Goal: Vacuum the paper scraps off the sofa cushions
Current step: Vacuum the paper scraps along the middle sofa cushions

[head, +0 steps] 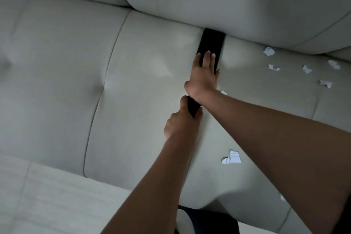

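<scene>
A long black vacuum [209, 43] lies on the pale sofa seat cushion [148, 74], its far end against the crease under the back cushion [228, 2]. My right hand [204, 74] rests on top of it with fingers laid straight along the body. My left hand [182, 119] grips its near end, thumb on one side and fingers curled round the other. Several white paper scraps [273, 67] lie scattered on the seat to the right. Two more scraps [232, 157] lie near the front edge, and a small scrap [224, 92] shows just beside my right wrist.
A second seat cushion [47, 59] with a tufted dimple lies to the left across a seam. A pale surface [47, 195] spreads at lower left below the sofa's front edge. Dark clothing [209, 220] shows at the bottom.
</scene>
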